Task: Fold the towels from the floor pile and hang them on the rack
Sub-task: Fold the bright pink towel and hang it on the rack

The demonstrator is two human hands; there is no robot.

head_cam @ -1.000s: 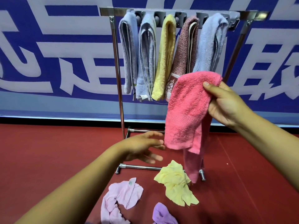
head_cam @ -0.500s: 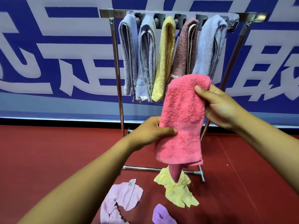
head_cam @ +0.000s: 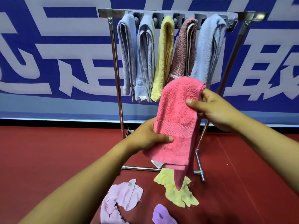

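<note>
Lower now, pink towel (head_cam: 176, 120) pinched between left hand (head_cam: 150, 136) and right hand (head_cam: 215, 109), seemingly folded.

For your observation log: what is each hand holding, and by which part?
Both hold the pink towel: the left hand grips its lower left edge, the right hand pinches its upper right edge.
</note>
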